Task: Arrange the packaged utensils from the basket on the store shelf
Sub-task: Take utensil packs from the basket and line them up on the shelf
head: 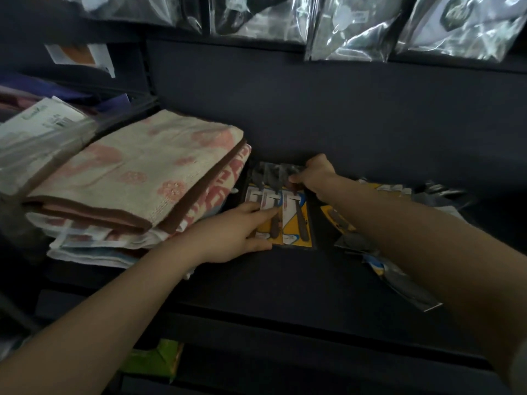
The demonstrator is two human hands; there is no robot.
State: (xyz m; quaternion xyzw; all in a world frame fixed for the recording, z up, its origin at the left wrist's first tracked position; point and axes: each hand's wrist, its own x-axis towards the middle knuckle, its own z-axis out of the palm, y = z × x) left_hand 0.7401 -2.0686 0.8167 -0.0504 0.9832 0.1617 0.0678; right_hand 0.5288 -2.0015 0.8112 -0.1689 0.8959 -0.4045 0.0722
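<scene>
**One pack going down, more still loose on the shelf**

You are partway through. The utensil pack [281, 215], a yellow card with brown-handled pieces under clear film, lies flat on the dark shelf [256, 283], just beside the stack of folded towels [137, 178]. Your left hand [239, 232] rests on its near left corner, fingers fairly straight and pressing it down; that grip is released, not clenched. Your right hand [315, 173] is at the far edge, fingers curled onto the top of the pack, so that grip is grasping the pack.

To the right, other packs [379, 246] lie scattered and overlapping at odd angles, partly hidden under your right forearm. They look placed but not lined up, so I judge squaring them is still to do.

The basket is not in view, so you cannot tell from here how many packs remain to bring over. Bagged goods [353, 27] hang above the shelf.
</scene>
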